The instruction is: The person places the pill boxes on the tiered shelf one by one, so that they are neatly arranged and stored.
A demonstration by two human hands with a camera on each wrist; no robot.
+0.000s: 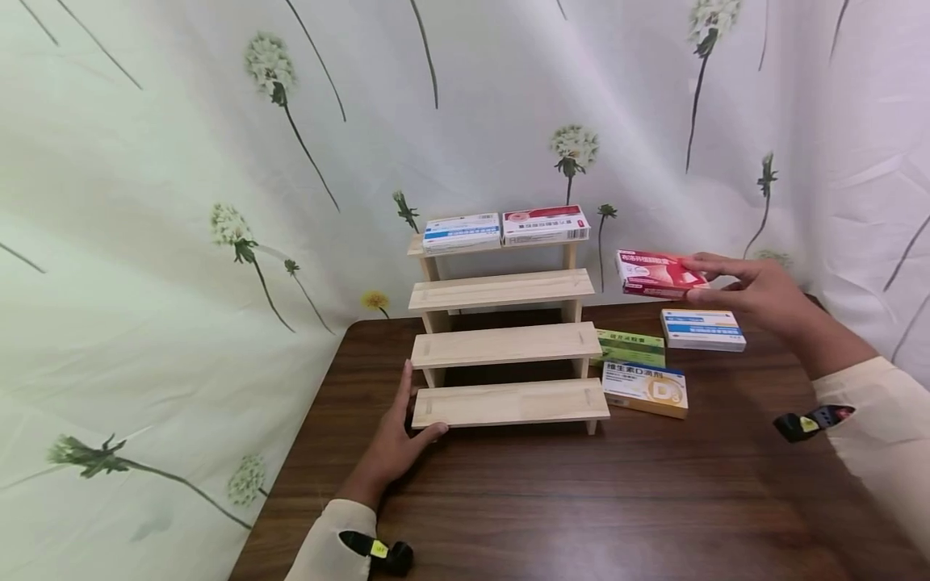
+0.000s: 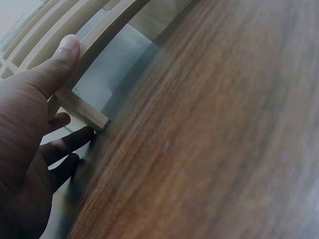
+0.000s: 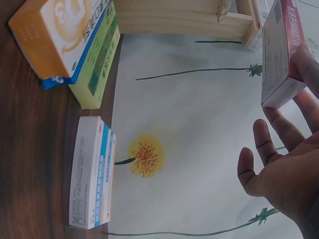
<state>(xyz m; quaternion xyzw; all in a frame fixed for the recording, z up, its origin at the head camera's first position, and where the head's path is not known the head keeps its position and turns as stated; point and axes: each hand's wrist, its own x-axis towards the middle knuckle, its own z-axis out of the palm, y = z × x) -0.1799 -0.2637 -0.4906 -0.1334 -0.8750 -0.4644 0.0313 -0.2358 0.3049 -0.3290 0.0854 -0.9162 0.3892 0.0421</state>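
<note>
A four-step wooden display stand [image 1: 508,347] stands on the table. At the left end of its lowest step my left hand [image 1: 395,448] grips the board, thumb on the front edge and fingers around the side; in the left wrist view the fingers [image 2: 75,142] are beside the leg. To the right of the stand, my right hand [image 1: 763,292] holds a red and white medicine box [image 1: 657,274] by its right end, raised above the table. The right wrist view shows this box [image 3: 279,55] between thumb and fingers, with the other fingers spread below.
On the top step lie a blue and white box [image 1: 462,233] and a red and white box [image 1: 545,226]. Right of the stand, a green box [image 1: 630,348], an orange and white vitamin D box [image 1: 645,389] and another blue and white box [image 1: 702,330] lie on the table [image 1: 523,500]. A flowered cloth [image 1: 494,121] hangs behind.
</note>
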